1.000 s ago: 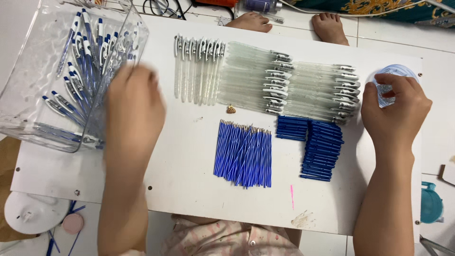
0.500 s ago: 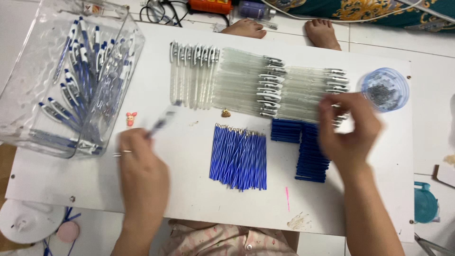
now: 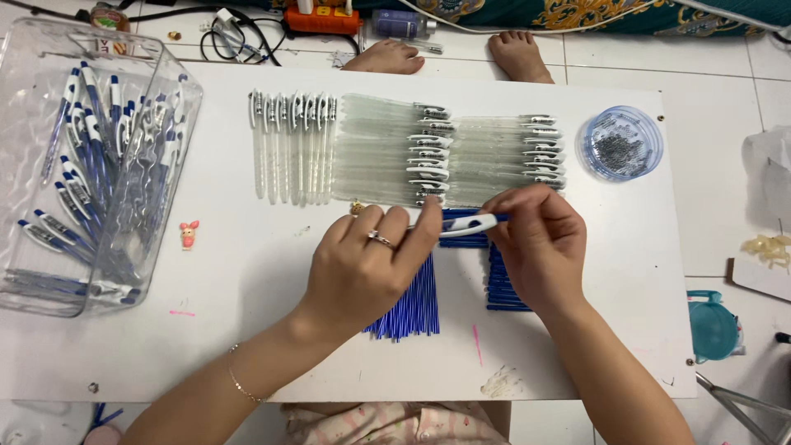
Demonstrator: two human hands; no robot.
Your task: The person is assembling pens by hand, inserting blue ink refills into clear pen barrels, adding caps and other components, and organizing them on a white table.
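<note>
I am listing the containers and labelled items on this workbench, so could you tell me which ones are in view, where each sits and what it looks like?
Clear plastic bin: far left, rectangular, transparent, holding white and blue pens.
Round tub: table's upper right, shallow, clear blue, filled with tiny dark parts.
Printed bands on the pen barrels: table centre, small white and dark strips.
Bottle: floor beyond the table, lying down, bluish.
No signs or screens.

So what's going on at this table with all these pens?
A person sits at a white table and holds one pen between both hands, the left hand and the right hand, above a pile of blue refills. Clear pen barrels lie in rows behind. A clear bin on the left holds finished pens, and a small round tub sits on the right.
</note>
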